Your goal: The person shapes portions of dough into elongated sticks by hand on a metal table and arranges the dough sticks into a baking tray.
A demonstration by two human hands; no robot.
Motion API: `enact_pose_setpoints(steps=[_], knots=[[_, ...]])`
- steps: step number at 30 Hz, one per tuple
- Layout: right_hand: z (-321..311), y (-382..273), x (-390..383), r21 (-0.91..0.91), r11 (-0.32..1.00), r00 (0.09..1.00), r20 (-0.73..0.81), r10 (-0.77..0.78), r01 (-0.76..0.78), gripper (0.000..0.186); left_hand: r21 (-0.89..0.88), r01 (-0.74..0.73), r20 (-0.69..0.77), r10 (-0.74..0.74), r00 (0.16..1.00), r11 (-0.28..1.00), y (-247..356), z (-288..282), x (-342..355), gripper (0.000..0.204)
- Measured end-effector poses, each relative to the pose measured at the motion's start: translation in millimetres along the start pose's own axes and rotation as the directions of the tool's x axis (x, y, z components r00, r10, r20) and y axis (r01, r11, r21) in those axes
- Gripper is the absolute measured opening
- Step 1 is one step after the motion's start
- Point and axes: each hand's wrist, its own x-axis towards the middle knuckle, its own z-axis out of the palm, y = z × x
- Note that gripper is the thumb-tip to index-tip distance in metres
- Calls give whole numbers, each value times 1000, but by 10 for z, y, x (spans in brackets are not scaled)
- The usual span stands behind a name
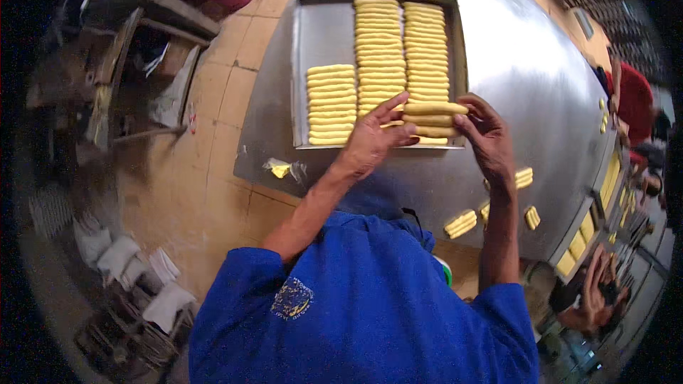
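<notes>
Between my two hands is a small stack of yellow dough sticks (432,120), held just above the near edge of a metal tray (324,25). My left hand (370,140) grips their left ends, with its fingers somewhat apart. At the right ends, my right hand (487,134) pinches them between thumb and fingers. Inside the tray lie three columns of dough sticks (379,46); the left column (331,103) is shorter than the other two. The held sticks hide the near end of the right column.
The tray stands on a shiny metal table (526,50). Small groups of dough sticks (461,224) lie by my right forearm. A scrap of yellow dough on plastic (279,169) sits near the left edge. Other people's arms (596,288) and more trays (580,242) are at the right.
</notes>
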Motion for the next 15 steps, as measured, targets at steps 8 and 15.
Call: enact_pose_setpoints(steps=[8, 15], knots=[[1300, 218, 1148, -24, 998, 979, 198, -54, 60, 41, 512, -101, -287, 281, 916, 853, 1009, -1180, 232, 43], [1633, 924, 2062, -229, 967, 986, 147, -80, 113, 30, 974, -96, -70, 672, 737, 206, 1100, -1537, 779, 27]])
